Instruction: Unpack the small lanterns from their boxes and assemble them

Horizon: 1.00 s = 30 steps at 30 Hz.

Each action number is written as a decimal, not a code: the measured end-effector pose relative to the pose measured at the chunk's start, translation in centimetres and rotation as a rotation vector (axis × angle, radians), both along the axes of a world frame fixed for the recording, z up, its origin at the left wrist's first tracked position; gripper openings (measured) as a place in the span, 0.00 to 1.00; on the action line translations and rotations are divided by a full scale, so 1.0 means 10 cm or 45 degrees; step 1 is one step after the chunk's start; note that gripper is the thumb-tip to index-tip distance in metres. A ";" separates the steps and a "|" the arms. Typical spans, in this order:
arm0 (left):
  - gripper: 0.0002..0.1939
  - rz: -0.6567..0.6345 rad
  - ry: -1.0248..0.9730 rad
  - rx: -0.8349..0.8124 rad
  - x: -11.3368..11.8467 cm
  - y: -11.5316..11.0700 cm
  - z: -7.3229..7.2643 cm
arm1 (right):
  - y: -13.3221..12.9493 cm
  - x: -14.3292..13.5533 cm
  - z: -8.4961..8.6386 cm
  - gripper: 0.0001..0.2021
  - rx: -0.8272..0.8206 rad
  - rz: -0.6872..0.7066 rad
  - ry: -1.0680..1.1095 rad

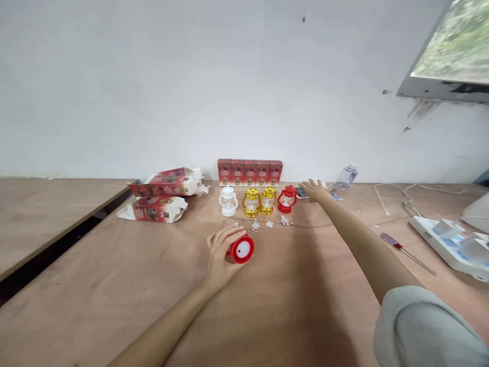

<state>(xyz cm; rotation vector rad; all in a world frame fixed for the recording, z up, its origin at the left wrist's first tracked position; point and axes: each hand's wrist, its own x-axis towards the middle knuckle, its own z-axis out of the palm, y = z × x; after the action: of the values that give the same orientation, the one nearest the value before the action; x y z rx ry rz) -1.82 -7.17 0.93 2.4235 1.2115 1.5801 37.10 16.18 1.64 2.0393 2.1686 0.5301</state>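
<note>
Left hand (pixel 223 253) around a tilted red lantern (pixel 242 248), right hand (pixel 314 190) spread wide, above wooden table (pixel 153 285) by pale wall (pixel 171 92).

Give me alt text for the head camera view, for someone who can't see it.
Left hand holds a red miniature lantern, base toward the camera, over a wooden table; the open right hand is by a phone. Beyond stand four more lanterns and five red boxes.
</note>
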 end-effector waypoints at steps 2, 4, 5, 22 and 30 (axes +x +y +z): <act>0.21 0.018 0.070 0.001 -0.01 0.00 0.00 | 0.13 -0.03 0.00 0.29 -0.071 0.008 -0.057; 0.22 0.041 0.083 -0.041 -0.02 0.00 0.00 | 0.22 -0.05 -0.01 0.26 -0.121 -0.004 -0.103; 0.22 0.055 0.074 -0.067 -0.02 0.01 0.00 | 0.25 -0.05 -0.03 0.26 -0.141 -0.013 -0.123; 0.23 0.048 0.015 -0.210 -0.04 0.03 -0.04 | 0.35 0.05 -0.14 0.28 -0.181 0.056 -0.177; 0.23 0.038 0.003 -0.198 -0.03 0.03 -0.05 | 0.35 0.02 -0.16 0.28 -0.140 0.011 -0.162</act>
<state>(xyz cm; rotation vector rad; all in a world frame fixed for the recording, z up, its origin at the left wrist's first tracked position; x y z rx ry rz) -2.17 -6.83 0.40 2.3226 1.3229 1.4317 37.34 19.72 0.07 1.8872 2.0863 0.5144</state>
